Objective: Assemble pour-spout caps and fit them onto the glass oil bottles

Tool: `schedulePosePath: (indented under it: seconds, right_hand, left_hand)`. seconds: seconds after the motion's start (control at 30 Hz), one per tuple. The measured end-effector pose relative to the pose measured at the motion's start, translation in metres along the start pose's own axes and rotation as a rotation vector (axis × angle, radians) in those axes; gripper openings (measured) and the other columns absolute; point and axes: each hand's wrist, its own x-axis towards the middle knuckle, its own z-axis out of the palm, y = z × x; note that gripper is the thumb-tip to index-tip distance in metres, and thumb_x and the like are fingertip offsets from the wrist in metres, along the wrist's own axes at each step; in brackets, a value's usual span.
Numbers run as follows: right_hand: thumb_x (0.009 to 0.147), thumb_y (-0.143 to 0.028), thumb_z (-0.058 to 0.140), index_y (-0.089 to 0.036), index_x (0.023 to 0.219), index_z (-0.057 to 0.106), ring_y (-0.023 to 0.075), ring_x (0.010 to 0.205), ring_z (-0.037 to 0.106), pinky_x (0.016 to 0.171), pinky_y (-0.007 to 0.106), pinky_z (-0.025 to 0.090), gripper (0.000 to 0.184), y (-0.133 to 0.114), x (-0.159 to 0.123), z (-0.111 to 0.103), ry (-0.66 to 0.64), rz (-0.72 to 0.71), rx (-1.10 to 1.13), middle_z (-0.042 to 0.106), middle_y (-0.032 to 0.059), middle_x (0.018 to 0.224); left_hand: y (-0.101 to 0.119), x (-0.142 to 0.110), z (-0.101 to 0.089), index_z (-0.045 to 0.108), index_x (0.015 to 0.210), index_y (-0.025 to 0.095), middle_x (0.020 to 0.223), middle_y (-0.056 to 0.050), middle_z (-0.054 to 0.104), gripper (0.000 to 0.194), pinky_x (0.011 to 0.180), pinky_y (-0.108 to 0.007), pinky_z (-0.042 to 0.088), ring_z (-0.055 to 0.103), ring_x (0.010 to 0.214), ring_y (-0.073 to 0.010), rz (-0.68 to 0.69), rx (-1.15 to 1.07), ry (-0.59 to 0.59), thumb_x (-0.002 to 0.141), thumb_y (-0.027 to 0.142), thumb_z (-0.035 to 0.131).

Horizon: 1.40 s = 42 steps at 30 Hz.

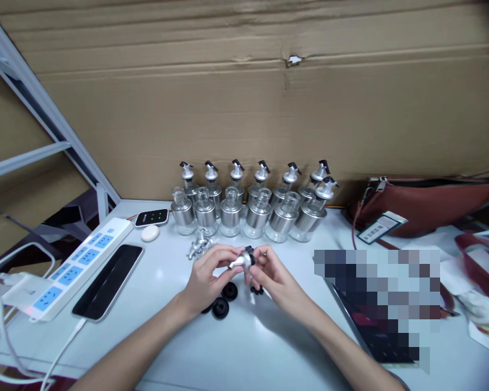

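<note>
Above the table, the fingers of my left hand [206, 277] close around the silver body of a pour spout [239, 263]. My right hand [276, 279] pinches the spout's black stopper end [252, 259] from the other side. Just beyond my left hand lies a pile of loose silver spouts [201, 243]. Black round stoppers [220, 308] rest on the table below my hands, and small black pieces [257, 291] show partly behind my right fingers. Glass bottles with steel bands [231, 213] stand behind, several open-necked in front; spouts with black levers [237, 171] top those at the back.
At left are a white power strip [81, 266], a phone [110, 282] on a cable, a small box with green lights [152, 218] and a white round object [150, 233]. A brown bag [424, 209] and a partly blurred dark tablet [375, 331] lie right. Cardboard [244, 108] backs the table.
</note>
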Motion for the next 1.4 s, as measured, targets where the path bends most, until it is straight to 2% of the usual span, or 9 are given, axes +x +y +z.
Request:
schedulePosePath:
  seconds: [0.17,0.3,0.47,0.53,0.7,0.87,1.13,1.3,1.4]
  right_hand:
    - [0.077,-0.056,0.065,-0.02,0.097,0.045,0.0096,0.056,0.046,0.054,0.024,0.036,0.046,-0.007,0.001,-0.001,0.017,0.038,0.087,0.051,-0.0037,0.07]
    - [0.073,-0.056,0.068,-0.018,0.08,0.048,0.0091,0.05,0.043,0.052,0.023,0.034,0.044,-0.009,0.002,-0.004,0.027,0.094,0.093,0.049,-0.0052,0.056]
    - [0.069,-0.052,0.073,-0.018,0.073,0.047,0.0076,0.052,0.041,0.05,0.021,0.031,0.043,-0.01,0.001,0.001,0.093,0.09,0.108,0.051,-0.0041,0.06]
    - [0.071,-0.05,0.073,-0.018,0.072,0.047,0.0088,0.056,0.044,0.053,0.021,0.033,0.041,-0.008,0.0,0.008,0.116,0.06,0.095,0.053,-0.0019,0.064]
    - [0.077,-0.041,0.067,-0.019,0.072,0.046,0.0106,0.06,0.045,0.057,0.023,0.036,0.031,0.0,-0.005,0.025,0.208,-0.099,0.054,0.048,-0.002,0.067]
    - [0.081,-0.022,0.058,-0.02,0.071,0.042,0.0099,0.057,0.038,0.052,0.022,0.034,0.019,0.001,-0.01,0.029,0.213,-0.248,-0.189,0.044,-0.0035,0.066]
    - [0.087,-0.008,0.051,-0.02,0.084,0.046,0.013,0.065,0.045,0.058,0.024,0.04,0.013,-0.009,-0.006,0.013,0.052,-0.837,-0.773,0.053,0.0025,0.073]
    - [0.09,-0.006,0.047,-0.018,0.085,0.048,0.0143,0.062,0.042,0.054,0.026,0.037,0.013,-0.015,-0.004,0.007,-0.002,-0.988,-1.014,0.057,0.0061,0.072]
    - [0.088,-0.002,0.048,-0.018,0.092,0.05,0.0144,0.062,0.045,0.055,0.027,0.039,0.016,-0.014,-0.004,0.006,-0.002,-1.051,-1.06,0.059,0.0068,0.075]
  left_hand:
    - [-0.004,-0.004,0.001,0.056,0.095,0.018,0.092,-0.006,0.065,0.006,0.076,-0.025,0.055,0.064,0.09,-0.0147,0.076,0.03,-0.041,0.089,0.02,0.057]
    - [-0.005,0.0,-0.004,0.055,0.092,0.016,0.084,-0.005,0.062,0.012,0.071,-0.026,0.049,0.059,0.079,-0.0145,0.119,0.16,-0.125,0.093,0.028,0.052]
    - [-0.003,0.016,-0.021,0.058,0.085,0.016,0.076,-0.003,0.06,0.039,0.068,-0.027,0.039,0.052,0.073,-0.0152,-0.048,0.284,-0.521,0.098,0.041,0.031]
    - [-0.001,0.021,-0.027,0.058,0.082,0.017,0.075,-0.002,0.059,0.046,0.069,-0.026,0.037,0.051,0.072,-0.0147,-0.143,0.245,-0.614,0.098,0.046,0.027]
    - [0.002,0.028,-0.038,0.054,0.077,0.017,0.073,0.001,0.056,0.051,0.072,-0.025,0.033,0.048,0.072,-0.0132,-0.249,0.098,-0.668,0.096,0.054,0.026]
    - [0.002,0.028,-0.043,0.046,0.067,0.016,0.065,0.004,0.049,0.054,0.074,-0.027,0.029,0.04,0.066,-0.0122,-0.313,0.028,-0.715,0.094,0.058,0.026]
    - [0.0,0.026,-0.046,0.039,0.06,0.016,0.058,0.003,0.04,0.055,0.07,-0.026,0.028,0.035,0.069,-0.0146,-0.461,-0.052,-0.722,0.092,0.06,0.03]
    - [0.004,0.027,-0.05,0.038,0.054,0.017,0.053,0.002,0.042,0.058,0.069,-0.027,0.029,0.038,0.066,-0.0147,-0.522,-0.068,-0.714,0.09,0.062,0.032]
    - [0.005,0.027,-0.049,0.037,0.052,0.017,0.049,0.002,0.044,0.06,0.066,-0.027,0.03,0.039,0.061,-0.014,-0.521,-0.096,-0.715,0.091,0.062,0.03]
